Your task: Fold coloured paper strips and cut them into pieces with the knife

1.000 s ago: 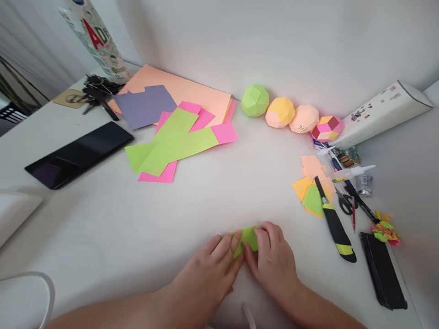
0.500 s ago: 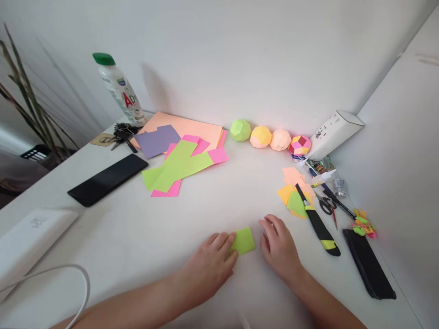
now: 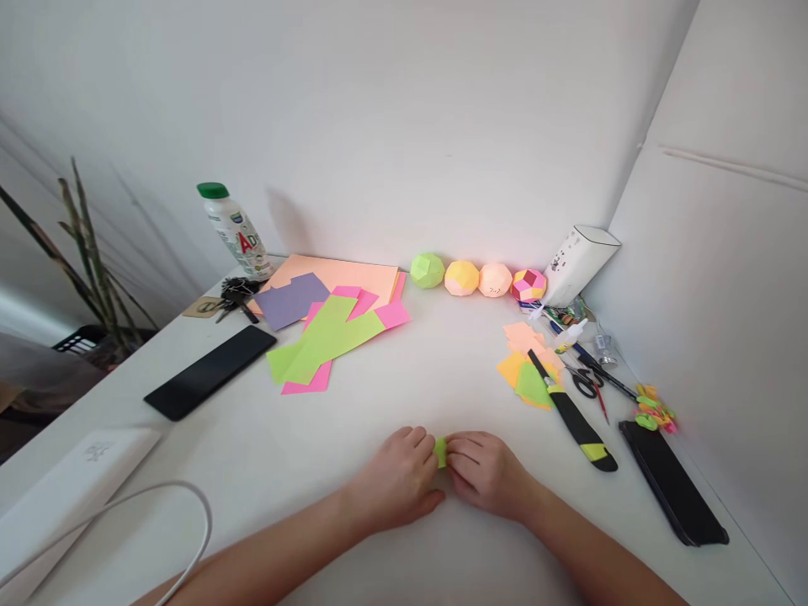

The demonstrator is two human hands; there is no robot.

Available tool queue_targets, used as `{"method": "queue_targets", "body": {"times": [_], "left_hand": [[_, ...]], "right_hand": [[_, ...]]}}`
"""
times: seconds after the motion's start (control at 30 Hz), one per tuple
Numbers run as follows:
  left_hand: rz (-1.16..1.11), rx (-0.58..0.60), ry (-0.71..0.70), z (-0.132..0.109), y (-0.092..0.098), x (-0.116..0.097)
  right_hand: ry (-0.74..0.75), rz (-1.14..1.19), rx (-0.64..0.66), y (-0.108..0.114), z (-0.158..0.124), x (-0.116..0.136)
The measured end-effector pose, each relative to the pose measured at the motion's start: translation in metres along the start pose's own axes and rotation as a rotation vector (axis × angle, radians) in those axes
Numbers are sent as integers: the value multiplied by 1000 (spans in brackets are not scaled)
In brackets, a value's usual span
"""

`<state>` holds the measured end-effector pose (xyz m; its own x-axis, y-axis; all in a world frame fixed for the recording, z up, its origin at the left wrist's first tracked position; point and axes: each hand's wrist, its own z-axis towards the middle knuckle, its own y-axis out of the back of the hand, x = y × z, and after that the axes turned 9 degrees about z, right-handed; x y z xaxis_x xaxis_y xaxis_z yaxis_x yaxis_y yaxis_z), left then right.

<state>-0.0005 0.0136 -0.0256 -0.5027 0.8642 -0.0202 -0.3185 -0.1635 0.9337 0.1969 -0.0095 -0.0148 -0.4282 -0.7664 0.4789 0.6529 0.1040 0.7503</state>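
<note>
A small green piece of paper [image 3: 440, 453] lies near the table's front, mostly covered by fingers. My left hand [image 3: 404, 478] is closed on its left side, knuckles up. My right hand [image 3: 485, 471] grips its right side, with the fingers bent together. Only a narrow strip of the paper shows between the two hands. To the right of my right hand lies a utility knife [image 3: 576, 419] with a black and lime handle, its tip over small green, yellow and peach paper pieces [image 3: 534, 383].
Green and pink paper strips [image 3: 321, 341], a purple sheet [image 3: 294, 300] and a black phone [image 3: 211, 373] lie left. Several faceted paper balls [image 3: 461, 278] line the wall. Scissors [image 3: 584, 383], a black case [image 3: 672, 481], a bottle [image 3: 236, 231] and a white cabled device [image 3: 94, 480] stand around.
My right hand has moved left onto the green paper and closed on its right side. More of the paper is now covered. The camera view has tilted up.
</note>
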Motion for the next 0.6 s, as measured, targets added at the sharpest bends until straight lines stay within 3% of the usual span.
{"method": "queue_targets", "body": {"times": [0.13,0.27,0.6], "left_hand": [[-299,-142,118,-6,1,-2],[-721,-96,328,-11,9,-8],[-913,16,517,-15,6,-23]], "right_hand": [[-99,140,-101,-1,1,0],[-208,246,-159,-6,-1,12],[-419,443,-178,-15,-3,26]]}}
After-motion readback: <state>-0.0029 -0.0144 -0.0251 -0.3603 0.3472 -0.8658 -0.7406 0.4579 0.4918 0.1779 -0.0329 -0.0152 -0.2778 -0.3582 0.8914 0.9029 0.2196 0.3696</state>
